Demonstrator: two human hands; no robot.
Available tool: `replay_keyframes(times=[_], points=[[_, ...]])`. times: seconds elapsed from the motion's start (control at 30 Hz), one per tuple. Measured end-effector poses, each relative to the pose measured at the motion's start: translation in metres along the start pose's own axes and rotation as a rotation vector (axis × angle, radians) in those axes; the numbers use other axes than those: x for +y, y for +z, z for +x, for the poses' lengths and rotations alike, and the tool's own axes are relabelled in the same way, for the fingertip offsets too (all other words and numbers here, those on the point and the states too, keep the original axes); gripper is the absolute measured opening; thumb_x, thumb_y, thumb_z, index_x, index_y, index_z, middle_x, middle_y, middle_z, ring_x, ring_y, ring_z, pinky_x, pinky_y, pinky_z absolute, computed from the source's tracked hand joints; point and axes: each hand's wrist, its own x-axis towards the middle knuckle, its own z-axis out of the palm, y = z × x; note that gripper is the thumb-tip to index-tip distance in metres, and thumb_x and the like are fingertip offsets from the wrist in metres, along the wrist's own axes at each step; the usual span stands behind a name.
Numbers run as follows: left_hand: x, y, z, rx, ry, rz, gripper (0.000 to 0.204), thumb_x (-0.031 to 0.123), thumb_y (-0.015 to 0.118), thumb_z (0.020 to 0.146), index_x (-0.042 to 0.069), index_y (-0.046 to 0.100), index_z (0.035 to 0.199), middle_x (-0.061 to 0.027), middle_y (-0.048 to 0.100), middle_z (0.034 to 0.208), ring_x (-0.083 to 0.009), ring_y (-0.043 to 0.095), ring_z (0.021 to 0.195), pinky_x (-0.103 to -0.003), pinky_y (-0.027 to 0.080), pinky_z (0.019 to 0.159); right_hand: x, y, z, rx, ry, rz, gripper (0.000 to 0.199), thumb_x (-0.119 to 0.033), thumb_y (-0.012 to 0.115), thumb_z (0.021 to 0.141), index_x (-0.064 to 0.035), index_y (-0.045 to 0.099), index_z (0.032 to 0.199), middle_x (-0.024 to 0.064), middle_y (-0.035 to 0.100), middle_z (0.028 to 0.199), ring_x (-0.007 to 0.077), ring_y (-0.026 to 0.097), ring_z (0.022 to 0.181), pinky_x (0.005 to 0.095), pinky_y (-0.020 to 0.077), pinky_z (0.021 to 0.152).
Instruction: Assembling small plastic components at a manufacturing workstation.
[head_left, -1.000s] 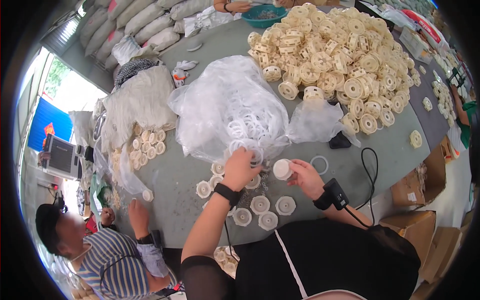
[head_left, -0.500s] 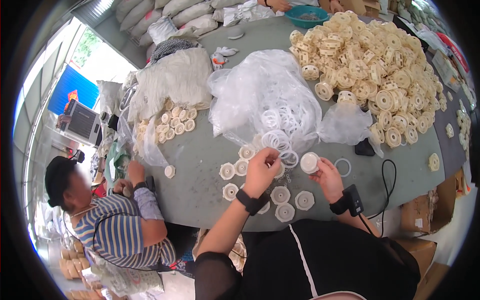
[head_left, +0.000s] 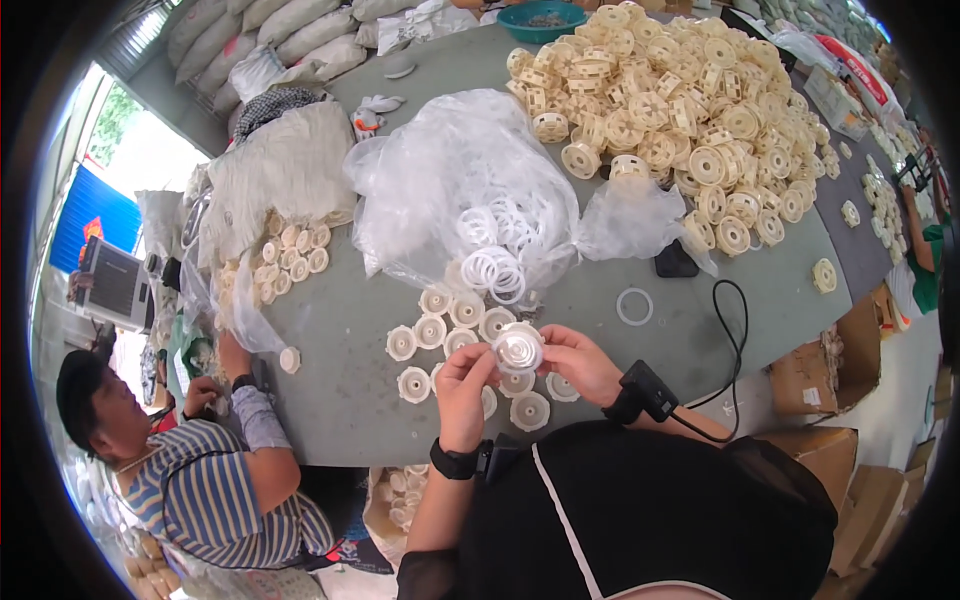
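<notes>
In front of my body, a round white plastic cap (head_left: pixel 519 345) with concentric ridges is held between both hands. My left hand (head_left: pixel 464 392) is closed, its thumb and fingers pinching the cap's left edge. My right hand (head_left: pixel 582 370) grips the opposite edge. A translucent rim shows along the cap's lower side; whether it is a separate ring I cannot tell. Beneath and around the hands lie several similar cream scalloped caps (head_left: pixel 415 384). Beyond them, white plastic rings (head_left: pixel 493 274) spill from a clear plastic bag (head_left: pixel 455 150). One loose ring (head_left: pixel 634 307) lies right of my hands.
Cream spool-like parts (head_left: pixel 690 110) are heaped at the far right, near a teal basin (head_left: pixel 541 20). A black cable (head_left: pixel 741 335) loops by my right wrist. At the left, a person in a striped shirt (head_left: pixel 215 480) works beside a sack (head_left: pixel 275 165) and small caps (head_left: pixel 298 268).
My left hand has come back from the rings to the cap in my right hand. Both hands now meet on it, nearer my body. The view has shifted to the right.
</notes>
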Motion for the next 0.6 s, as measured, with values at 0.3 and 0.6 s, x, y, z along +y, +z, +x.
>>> replay_keyframes(times=[0.3, 0.6], points=[[-0.01, -0.01, -0.011, 0.027, 0.102, 0.036, 0.006, 0.006, 0.056, 0.085, 0.002, 0.057, 0.089, -0.0011, 0.057, 0.073, -0.0066, 0.051, 0.061, -0.02, 0.041, 0.055, -0.003, 0.021, -0.011, -0.053, 0.028, -0.097, 0.021, -0.013, 0.055, 0.086, -0.0034, 0.051, 0.105, 0.0016, 0.056, 0.096, 0.0078, 0.053, 0.087, 0.0233, 0.0421, 0.077], [-0.003, 0.0, -0.02, 0.081, 0.032, 0.004, 0.005, 0.008, 0.052, 0.087, 0.004, 0.051, 0.087, -0.0039, 0.057, 0.078, -0.0063, 0.048, 0.054, -0.019, 0.038, 0.049, -0.003, 0.026, -0.013, -0.097, 0.03, -0.056, 0.017, -0.009, 0.056, 0.085, -0.0031, 0.052, 0.101, 0.0003, 0.056, 0.092, 0.0069, 0.052, 0.083, 0.0226, 0.0423, 0.075]])
